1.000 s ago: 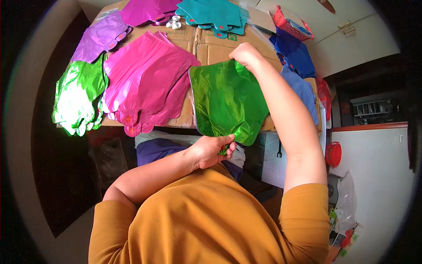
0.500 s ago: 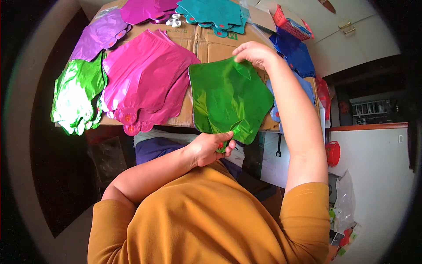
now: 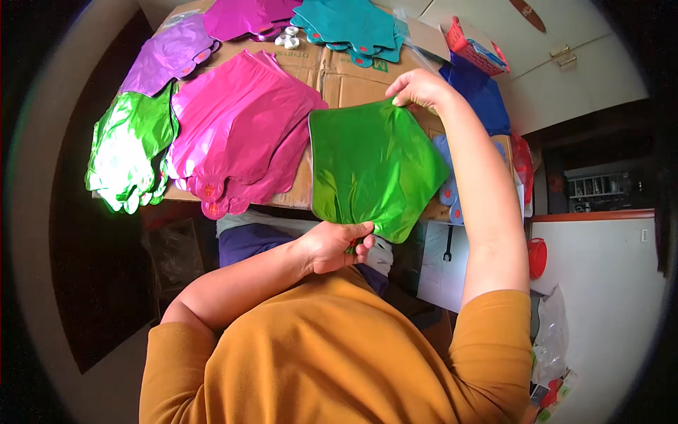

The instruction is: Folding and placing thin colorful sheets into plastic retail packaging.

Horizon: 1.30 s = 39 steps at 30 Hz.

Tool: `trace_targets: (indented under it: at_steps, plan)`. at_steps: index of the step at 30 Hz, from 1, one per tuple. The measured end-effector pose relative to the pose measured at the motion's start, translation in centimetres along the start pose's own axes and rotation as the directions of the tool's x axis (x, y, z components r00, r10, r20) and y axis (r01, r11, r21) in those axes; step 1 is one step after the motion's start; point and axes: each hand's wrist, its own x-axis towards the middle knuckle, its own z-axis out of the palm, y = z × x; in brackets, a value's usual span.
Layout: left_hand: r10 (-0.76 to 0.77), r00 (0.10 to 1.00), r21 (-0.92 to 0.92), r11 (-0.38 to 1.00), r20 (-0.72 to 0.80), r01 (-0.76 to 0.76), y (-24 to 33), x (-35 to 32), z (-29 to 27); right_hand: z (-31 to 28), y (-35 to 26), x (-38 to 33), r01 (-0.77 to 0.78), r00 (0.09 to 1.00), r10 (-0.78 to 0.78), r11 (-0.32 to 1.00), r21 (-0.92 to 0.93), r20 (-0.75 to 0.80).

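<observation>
Between my hands a flat green foil balloon (image 3: pixel 378 166) is held up, shiny and uninflated. My right hand (image 3: pixel 420 92) pinches its upper corner between thumb and fingers. Down at its lower end, my left hand (image 3: pixel 335 244) is closed round the gathered foil, with a small red spot showing between the fingers. Left of it lies a fanned stack of pink foil balloons (image 3: pixel 244 127), its rounded tabs hanging over the near table edge. Part of a light blue stack (image 3: pixel 449 180) shows beside my right forearm.
Cardboard (image 3: pixel 346 88) covers the table. Around it lie green (image 3: pixel 134 141), purple (image 3: pixel 169 53), magenta (image 3: pixel 247 15), teal (image 3: pixel 349 28) and dark blue (image 3: pixel 487 99) foil stacks. A white three-lobed spinner (image 3: pixel 288 38) sits at the back. A pink basket (image 3: pixel 477 48) stands at the far right.
The green foil balloon is pulled tauter and smoother, and its upper corner has moved slightly right with my right hand. The left hand keeps its hold. The whole view has shifted slightly.
</observation>
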Motion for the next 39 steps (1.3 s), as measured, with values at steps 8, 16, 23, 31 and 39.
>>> trace_targets:
  at_steps: [8,16,23,31,39]
  plan:
    - [0.018,0.996,-0.089,0.996,0.083,-0.011,1.1,-1.4,2.2,-2.8,0.2,1.4,0.157,0.939,-0.24,0.936,-0.316,-0.246]
    - [0.055,0.971,-0.193,0.981,0.233,-0.009,2.4,-2.3,3.2,-3.1,2.4,-3.3,-0.341,0.925,0.212,0.828,0.445,0.314]
    - [-0.012,0.997,-0.06,0.998,0.07,0.016,0.5,-0.4,2.2,-3.1,2.3,0.6,-0.062,0.885,-0.16,0.89,0.451,0.437]
    - [0.006,1.0,-0.025,1.0,-0.024,-0.007,0.1,0.3,0.9,2.5,-9.5,3.9,0.173,0.768,0.187,0.861,-0.479,0.613]
    - [0.003,0.998,-0.069,0.998,0.065,0.002,0.4,0.5,0.1,8.3,-13.8,2.1,0.635,0.654,-0.152,0.643,-0.429,0.741]
